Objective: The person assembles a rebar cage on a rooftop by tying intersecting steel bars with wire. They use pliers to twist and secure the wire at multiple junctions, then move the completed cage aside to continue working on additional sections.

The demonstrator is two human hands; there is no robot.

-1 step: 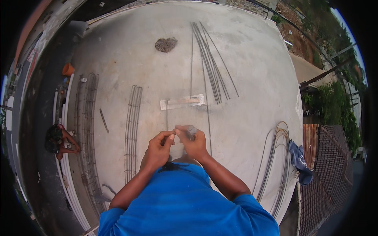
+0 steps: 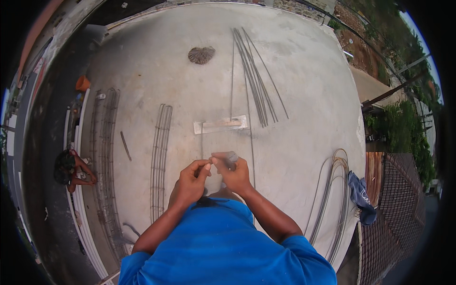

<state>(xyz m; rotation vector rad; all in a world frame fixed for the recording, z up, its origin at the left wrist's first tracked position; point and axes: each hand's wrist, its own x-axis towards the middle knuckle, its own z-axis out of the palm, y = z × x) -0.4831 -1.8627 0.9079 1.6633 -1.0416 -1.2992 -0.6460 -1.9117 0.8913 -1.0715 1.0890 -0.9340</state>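
Holds a small greyish item [image 2: 232, 156], too blurred to name, against the curled fingers of the right hand [image 2: 235, 176], in front of the chest and above a concrete slab [image 2: 294, 156]. Bends the fingers of the left hand [image 2: 191, 184] into a nearly closed pinch, tips meeting those of the right; cannot tell whether pinching anything there. Wears a blue T-shirt [image 2: 213, 242]. Has just ahead, on the slab, a flat rectangular plate [image 2: 221, 128]; farther off, a spread of straight steel rods [image 2: 256, 83] and, left of them, a fan-shaped bundle [image 2: 201, 55]. Has to the left a narrow rebar cage [image 2: 160, 161], then a short rod [image 2: 126, 145], then longer rebar cages [image 2: 107, 156] near a crouching co-worker [image 2: 66, 168], white pipes [image 2: 85, 232] and an orange bucket [image 2: 82, 83]. Has to the right U-bent steel bars [image 2: 340, 160], just beside a dark blue cloth [image 2: 362, 197].
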